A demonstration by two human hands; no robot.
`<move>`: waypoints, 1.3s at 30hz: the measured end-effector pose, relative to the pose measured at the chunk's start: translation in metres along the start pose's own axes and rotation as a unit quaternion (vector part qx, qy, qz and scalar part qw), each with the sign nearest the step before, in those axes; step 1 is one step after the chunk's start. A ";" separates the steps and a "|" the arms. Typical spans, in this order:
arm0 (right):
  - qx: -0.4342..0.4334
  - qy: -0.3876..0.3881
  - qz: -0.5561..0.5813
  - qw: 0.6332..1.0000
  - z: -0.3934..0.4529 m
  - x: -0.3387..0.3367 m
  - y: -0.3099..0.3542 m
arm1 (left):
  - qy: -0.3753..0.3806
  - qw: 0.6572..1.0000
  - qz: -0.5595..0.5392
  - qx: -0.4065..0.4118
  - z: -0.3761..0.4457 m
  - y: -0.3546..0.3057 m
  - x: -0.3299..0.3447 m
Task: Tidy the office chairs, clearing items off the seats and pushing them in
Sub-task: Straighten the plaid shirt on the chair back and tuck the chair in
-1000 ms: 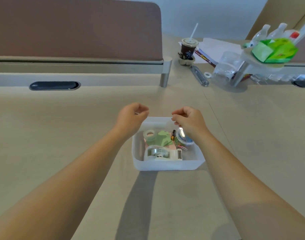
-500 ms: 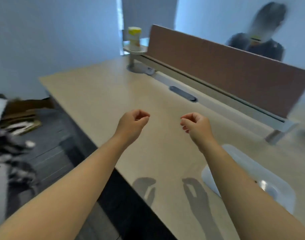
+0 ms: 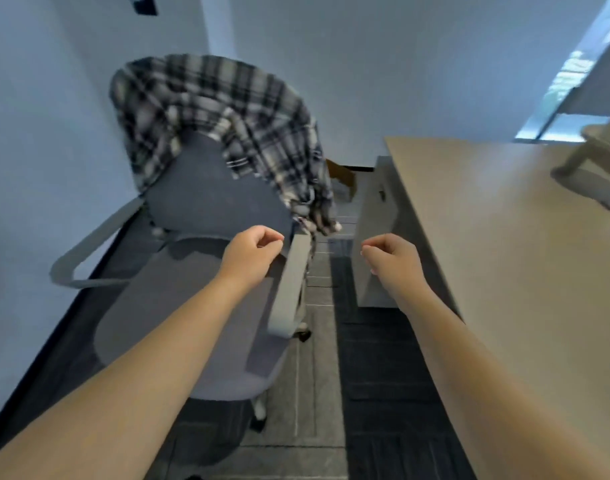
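A grey office chair (image 3: 206,271) stands on dark carpet, left of a pale wooden tabletop (image 3: 511,258) and apart from it. A plaid shirt (image 3: 220,116) is draped over its backrest. The left hand (image 3: 251,256) hovers above the seat beside the right armrest (image 3: 289,282), fingers curled, holding nothing. The right hand (image 3: 393,259), likewise curled and empty, hovers near the tabletop's edge.

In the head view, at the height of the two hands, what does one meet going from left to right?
Left armrest → left hand → right armrest → right hand → desk.
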State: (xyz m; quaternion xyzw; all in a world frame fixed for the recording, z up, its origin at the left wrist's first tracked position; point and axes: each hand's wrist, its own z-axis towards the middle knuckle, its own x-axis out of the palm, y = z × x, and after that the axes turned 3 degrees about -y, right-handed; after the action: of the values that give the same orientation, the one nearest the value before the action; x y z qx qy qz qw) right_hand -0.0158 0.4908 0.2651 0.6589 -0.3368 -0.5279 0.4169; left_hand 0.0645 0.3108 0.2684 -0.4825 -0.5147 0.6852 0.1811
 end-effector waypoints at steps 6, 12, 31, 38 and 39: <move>0.057 0.024 -0.054 0.997 0.017 0.132 0.002 | -0.023 0.996 0.022 -0.078 0.038 0.103 -0.084; 0.190 -0.039 -0.140 0.971 0.027 0.206 -0.052 | 0.056 0.990 0.050 -0.120 0.071 0.181 -0.080; 0.138 -0.012 -0.280 0.950 0.099 0.207 -0.133 | 0.124 0.985 0.018 -0.116 0.105 0.223 0.029; 0.059 0.002 -0.242 0.968 0.105 0.236 -0.074 | 0.035 0.992 0.014 -0.121 0.103 0.201 -0.023; 0.055 0.022 -0.215 0.975 0.101 0.246 -0.064 | 0.018 0.992 0.014 -0.125 0.100 0.200 -0.037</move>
State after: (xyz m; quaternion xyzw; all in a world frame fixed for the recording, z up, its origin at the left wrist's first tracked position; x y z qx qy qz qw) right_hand -0.0610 0.2813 0.0960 0.7492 -0.2067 -0.5711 0.2642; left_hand 0.0469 0.1492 0.1102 -0.5211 -0.5861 0.6090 0.1188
